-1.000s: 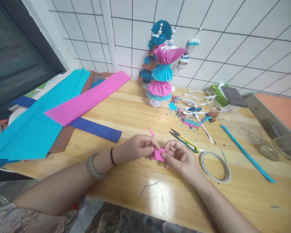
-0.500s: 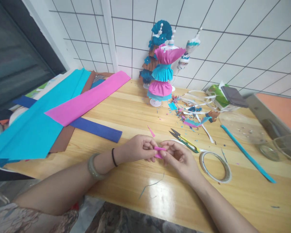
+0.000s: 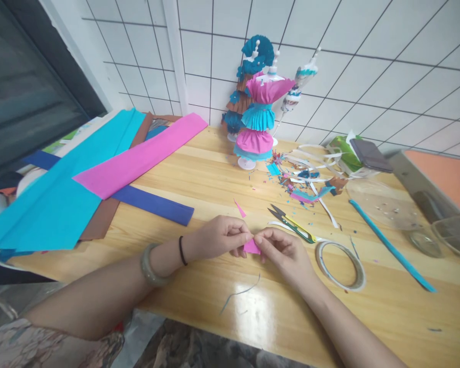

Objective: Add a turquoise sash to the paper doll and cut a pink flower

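Note:
A small pink paper piece [image 3: 251, 247] is pinched between both hands just above the wooden table [image 3: 222, 174]. My left hand [image 3: 218, 237] grips its left side with closed fingers; a bracelet and a black band sit on that wrist. My right hand [image 3: 283, 250] pinches the right side with thumb and forefinger. A tiny pink scrap [image 3: 239, 208] lies on the table just beyond the hands. Yellow-handled snips [image 3: 291, 224] lie to the right of the hands, and a tape ring [image 3: 341, 265] rests further right.
Crepe paper sheets lie at the left: cyan [image 3: 61, 194], pink [image 3: 138, 156], dark blue [image 3: 153, 204], brown beneath. Paper-dressed figurines [image 3: 257, 115] stand at the tiled wall. Paper scraps and white strips [image 3: 306, 176], a blue strip [image 3: 391, 245] and clear containers [image 3: 456, 232] fill the right.
The pink piece went from open and flat to folded thin, then shows as a small flap between the fingertips. Both hands stayed in place, fingers working it. The view shifted slightly.

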`<action>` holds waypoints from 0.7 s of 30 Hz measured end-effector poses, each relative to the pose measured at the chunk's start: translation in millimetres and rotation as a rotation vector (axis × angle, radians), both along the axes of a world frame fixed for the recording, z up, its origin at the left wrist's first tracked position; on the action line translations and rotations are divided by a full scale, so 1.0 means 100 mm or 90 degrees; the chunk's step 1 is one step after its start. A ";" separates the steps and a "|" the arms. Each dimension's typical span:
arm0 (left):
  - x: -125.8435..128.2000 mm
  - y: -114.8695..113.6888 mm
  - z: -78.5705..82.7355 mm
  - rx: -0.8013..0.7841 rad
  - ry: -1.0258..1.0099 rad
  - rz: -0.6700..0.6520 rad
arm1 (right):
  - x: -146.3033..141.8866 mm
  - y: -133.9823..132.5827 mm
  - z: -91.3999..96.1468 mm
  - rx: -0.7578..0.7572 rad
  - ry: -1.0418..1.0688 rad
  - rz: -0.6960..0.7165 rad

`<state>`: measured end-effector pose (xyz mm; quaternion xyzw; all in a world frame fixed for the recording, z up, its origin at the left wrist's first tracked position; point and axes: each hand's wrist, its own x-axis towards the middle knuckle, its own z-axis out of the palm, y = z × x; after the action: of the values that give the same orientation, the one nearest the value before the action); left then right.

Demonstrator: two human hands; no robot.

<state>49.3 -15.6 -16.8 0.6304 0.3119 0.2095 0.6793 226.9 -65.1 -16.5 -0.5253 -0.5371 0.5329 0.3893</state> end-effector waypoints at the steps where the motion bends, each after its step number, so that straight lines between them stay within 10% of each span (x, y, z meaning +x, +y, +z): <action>1: 0.00 0.00 0.00 0.004 -0.002 0.007 | 0.00 0.00 0.00 -0.008 0.006 0.002; 21: 0.01 0.01 -0.04 -0.047 -0.041 0.062 | -0.02 0.02 -0.03 -0.029 0.061 -0.008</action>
<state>49.9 -14.1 -20.8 0.5816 0.3281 0.2509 0.7008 225.0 -62.9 -19.5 -0.5114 -0.5023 0.5669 0.4060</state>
